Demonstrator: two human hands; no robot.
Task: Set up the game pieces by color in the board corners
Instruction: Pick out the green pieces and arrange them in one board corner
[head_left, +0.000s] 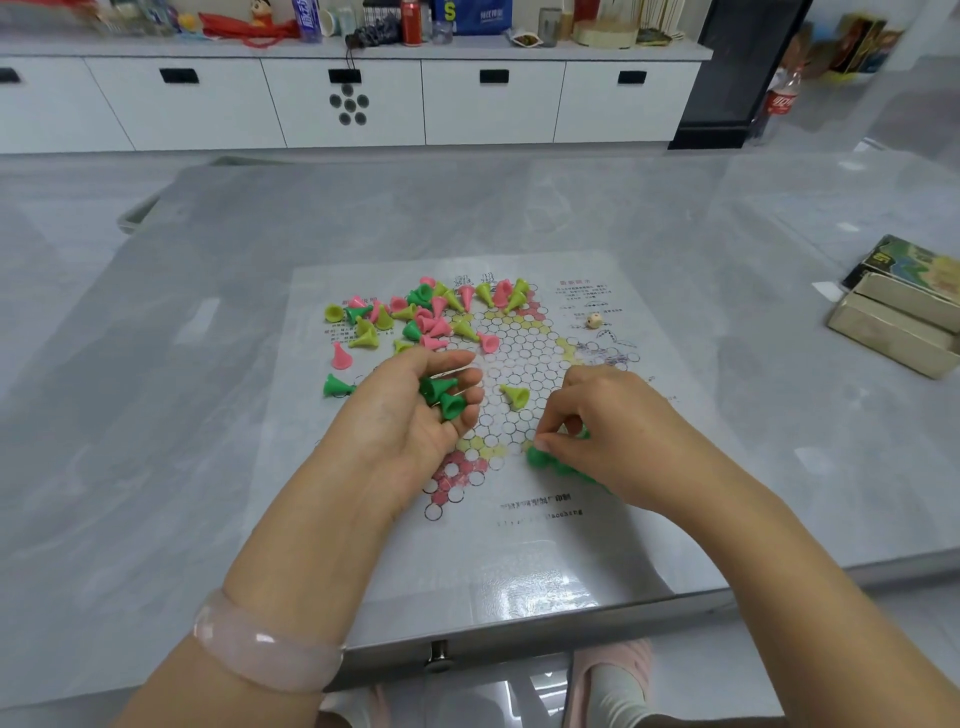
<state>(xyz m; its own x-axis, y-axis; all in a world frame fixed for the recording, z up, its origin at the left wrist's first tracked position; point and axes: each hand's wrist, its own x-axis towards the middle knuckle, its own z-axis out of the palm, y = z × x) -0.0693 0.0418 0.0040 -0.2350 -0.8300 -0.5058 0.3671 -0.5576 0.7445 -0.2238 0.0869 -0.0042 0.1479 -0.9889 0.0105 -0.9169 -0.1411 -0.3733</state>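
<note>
Currently the left hand sits palm-up over the paper game board, fingers loosely curled around a few dark green cone pieces. Right hand is down at the board's near right corner, fingertips pinching a green piece among a small green cluster already there. One yellow-green cone lies between the hands. Mixed pile of pink, green and yellow cones sits at the far left of the board; a die lies far right. Board lies flat on the grey table.
</note>
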